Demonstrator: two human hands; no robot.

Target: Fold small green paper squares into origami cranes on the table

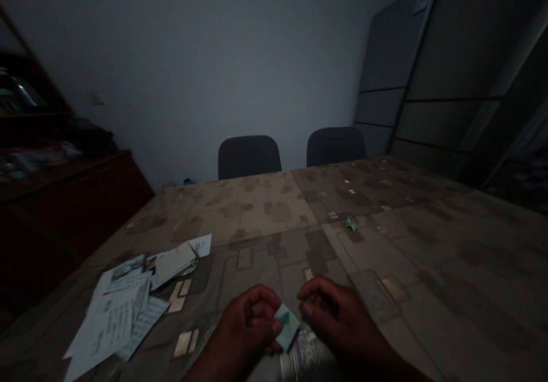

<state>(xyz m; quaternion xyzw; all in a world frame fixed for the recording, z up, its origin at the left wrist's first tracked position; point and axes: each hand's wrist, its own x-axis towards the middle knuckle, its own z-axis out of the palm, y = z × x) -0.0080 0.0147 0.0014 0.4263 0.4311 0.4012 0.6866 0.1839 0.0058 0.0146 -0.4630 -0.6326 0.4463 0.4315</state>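
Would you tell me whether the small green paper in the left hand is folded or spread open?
Folded: the paper in the left hand shows as a small, compact square.

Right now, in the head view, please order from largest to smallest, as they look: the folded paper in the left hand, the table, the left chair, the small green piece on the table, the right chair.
Table
Left chair and right chair: too alike to rank
Folded paper in left hand
Small green piece
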